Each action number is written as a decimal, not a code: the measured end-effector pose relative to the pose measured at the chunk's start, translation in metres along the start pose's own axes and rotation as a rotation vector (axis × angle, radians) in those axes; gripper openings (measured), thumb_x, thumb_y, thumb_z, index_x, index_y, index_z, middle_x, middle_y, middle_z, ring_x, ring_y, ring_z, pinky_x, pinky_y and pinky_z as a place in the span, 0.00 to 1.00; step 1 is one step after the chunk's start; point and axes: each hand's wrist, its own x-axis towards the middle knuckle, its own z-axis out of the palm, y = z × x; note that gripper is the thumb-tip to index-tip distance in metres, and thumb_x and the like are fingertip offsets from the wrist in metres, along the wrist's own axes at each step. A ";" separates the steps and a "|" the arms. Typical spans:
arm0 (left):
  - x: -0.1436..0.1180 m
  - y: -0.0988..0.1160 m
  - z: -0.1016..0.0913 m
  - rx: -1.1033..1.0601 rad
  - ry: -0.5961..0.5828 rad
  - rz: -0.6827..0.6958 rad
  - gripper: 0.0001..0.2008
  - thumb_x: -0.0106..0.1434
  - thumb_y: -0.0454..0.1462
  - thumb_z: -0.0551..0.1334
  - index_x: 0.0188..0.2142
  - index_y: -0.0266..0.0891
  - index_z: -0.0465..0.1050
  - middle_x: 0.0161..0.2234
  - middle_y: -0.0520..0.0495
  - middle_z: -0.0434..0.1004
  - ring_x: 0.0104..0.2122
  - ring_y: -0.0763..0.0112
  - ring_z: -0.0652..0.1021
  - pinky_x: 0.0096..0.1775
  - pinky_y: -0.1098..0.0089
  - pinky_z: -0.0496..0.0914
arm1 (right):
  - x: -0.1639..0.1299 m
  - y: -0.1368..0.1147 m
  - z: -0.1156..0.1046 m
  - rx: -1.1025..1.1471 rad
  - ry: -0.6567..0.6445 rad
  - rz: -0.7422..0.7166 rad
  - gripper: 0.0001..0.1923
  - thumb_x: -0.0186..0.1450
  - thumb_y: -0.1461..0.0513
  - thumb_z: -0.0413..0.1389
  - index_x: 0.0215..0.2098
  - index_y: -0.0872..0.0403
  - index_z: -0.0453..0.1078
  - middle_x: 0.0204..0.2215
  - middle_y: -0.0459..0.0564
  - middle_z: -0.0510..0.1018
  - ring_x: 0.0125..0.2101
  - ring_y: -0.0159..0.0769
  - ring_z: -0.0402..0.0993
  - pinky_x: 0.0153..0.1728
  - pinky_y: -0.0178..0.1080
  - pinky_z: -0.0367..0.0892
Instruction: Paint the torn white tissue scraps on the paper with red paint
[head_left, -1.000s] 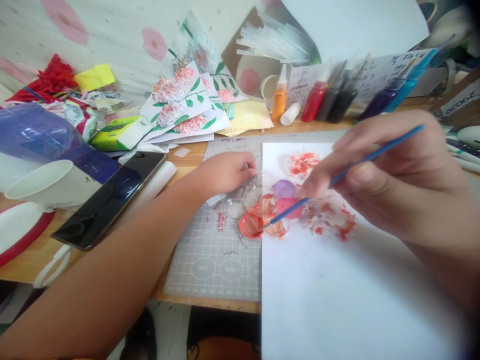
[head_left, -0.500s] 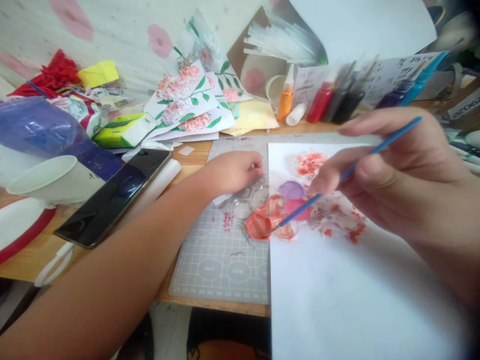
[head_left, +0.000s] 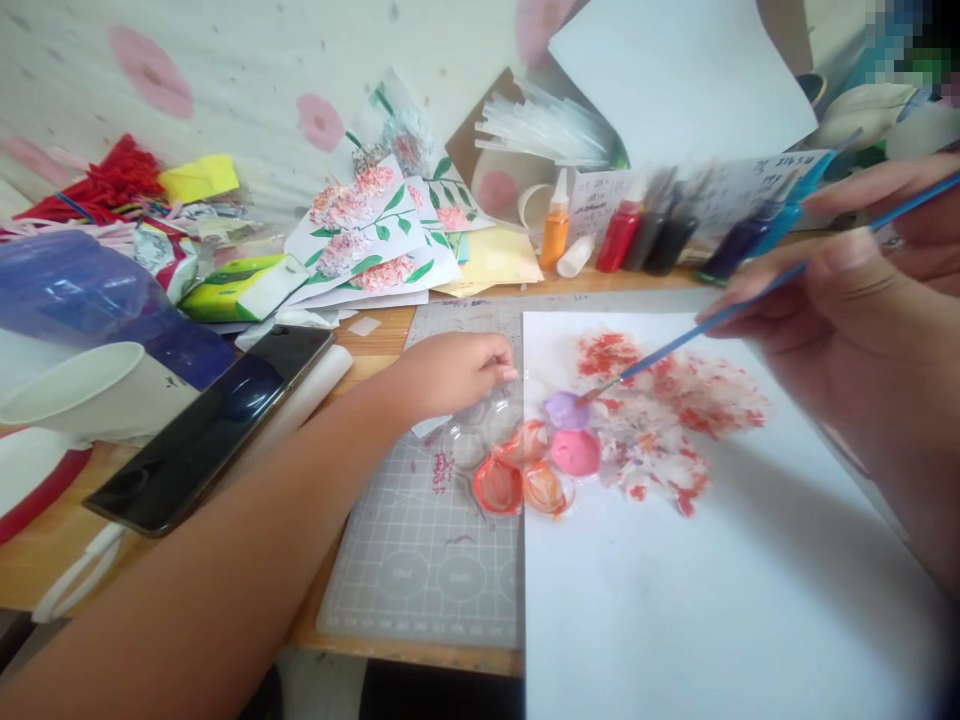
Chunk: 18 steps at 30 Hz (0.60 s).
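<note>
Both arms are bare, with no sleeve showing from the near edge to the wrist. The left hand (head_left: 450, 372) and right hand (head_left: 847, 310) carry no glove, ring, watch or bracelet.

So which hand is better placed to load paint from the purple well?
Right. The right hand holds the brush with its tip at the purple well; the left hand rests on the palette.
</note>
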 end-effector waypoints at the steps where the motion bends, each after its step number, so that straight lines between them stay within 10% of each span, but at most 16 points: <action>1: 0.000 0.000 0.000 -0.007 -0.010 0.011 0.15 0.61 0.47 0.50 0.34 0.43 0.69 0.30 0.52 0.75 0.29 0.71 0.72 0.28 0.71 0.58 | 0.000 0.001 0.001 0.012 0.005 0.013 0.09 0.57 0.63 0.60 0.36 0.49 0.67 0.21 0.42 0.71 0.25 0.32 0.73 0.23 0.38 0.74; 18: 0.001 -0.003 -0.003 -0.020 -0.048 0.078 0.15 0.61 0.47 0.51 0.36 0.42 0.71 0.27 0.53 0.73 0.27 0.73 0.70 0.30 0.73 0.59 | -0.006 0.003 0.001 0.047 -0.255 -0.092 0.08 0.59 0.63 0.58 0.38 0.49 0.68 0.23 0.42 0.70 0.25 0.33 0.73 0.20 0.39 0.72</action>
